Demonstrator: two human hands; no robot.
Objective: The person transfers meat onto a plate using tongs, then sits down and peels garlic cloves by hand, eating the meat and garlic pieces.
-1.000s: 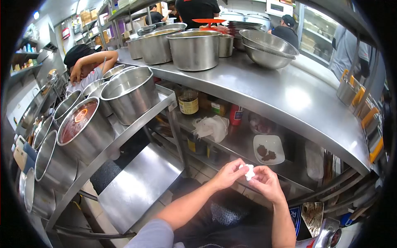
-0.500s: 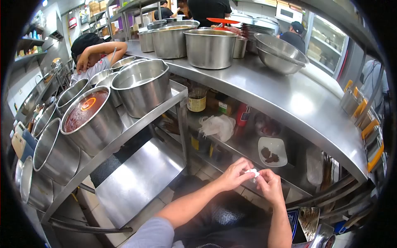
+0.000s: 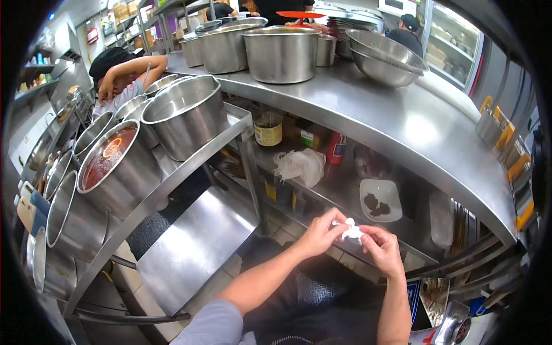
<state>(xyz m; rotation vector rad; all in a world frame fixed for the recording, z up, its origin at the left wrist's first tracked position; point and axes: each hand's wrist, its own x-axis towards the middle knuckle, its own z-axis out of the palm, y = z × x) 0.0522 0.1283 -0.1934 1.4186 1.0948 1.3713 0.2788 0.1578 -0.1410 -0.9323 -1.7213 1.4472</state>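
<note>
My left hand (image 3: 322,234) and my right hand (image 3: 383,250) are held close together in front of the lower shelf. Between their fingertips is a small, crumpled white piece (image 3: 351,231) that looks like tissue. Each hand pinches one side of it, thumb against fingers. Just beyond my hands, on the shelf, a white square dish (image 3: 380,187) holds a few dark brown lumps (image 3: 376,206). A bunched white cloth or bag (image 3: 302,167) lies on the same shelf, farther left.
Several steel pots stand at left, one with red liquid (image 3: 106,158). Above my hands runs a steel counter (image 3: 368,109) bearing pots and steel bowls (image 3: 385,63). A person (image 3: 123,80) leans at the back left, and others stand behind the counter. A low metal panel (image 3: 198,247) lies left.
My hands have drawn slightly apart, and more of the white piece shows, spread between them. The view has shifted slightly, so the counter and pots sit higher in the picture.
</note>
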